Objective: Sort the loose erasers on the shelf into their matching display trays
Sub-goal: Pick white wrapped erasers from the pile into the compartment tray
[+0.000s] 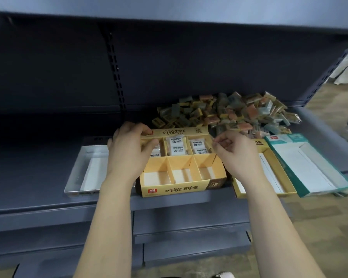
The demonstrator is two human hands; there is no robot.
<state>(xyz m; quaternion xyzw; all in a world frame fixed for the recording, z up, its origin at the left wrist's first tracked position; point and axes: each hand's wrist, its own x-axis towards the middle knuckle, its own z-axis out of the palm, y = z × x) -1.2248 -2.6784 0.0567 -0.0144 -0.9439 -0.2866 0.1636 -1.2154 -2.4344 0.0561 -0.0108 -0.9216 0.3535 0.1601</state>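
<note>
Lying at the left of the dark grey shelf (38, 177), a shallow silver tray (73, 171) with a white floor sits near the front edge, its right side hidden under the left forearm. Just beside it, the left hand (129, 151) reaches to the far-left corner of the yellow tray (175, 188). Its grip is clamped on that corner, with the fingers (137, 127) curled over the printed header card at the far rim and the thumb laid across the far-left compartment.

This yellow tray stands in the middle of the shelf at the front edge and is split into six compartments, three far and three near. Each far compartment holds white wrapped erasers (176, 145) marked 2B; those in the far-left one are partly covered by the thumb. The three near compartments show their pale floors.

At the tray's far-right corner hovers the right hand (237, 155), its fingers curled and the thumb and forefinger drawn close together just beside the tray wall. Whether this grip pinches anything, or touches the wall, I cannot tell.

Beyond the yellow tray and running off to the right, the pile of loose erasers (225, 115) lies at the far side of the shelf, a jumble of yellow, grey, orange and pale blue wrappers. On the near side of that pile, a second yellow tray (273, 157) with a white floor lies partly under the right wrist. Just beside it on the right lies a teal tray (327, 190), also white inside and angled toward the shelf's right end.
</note>
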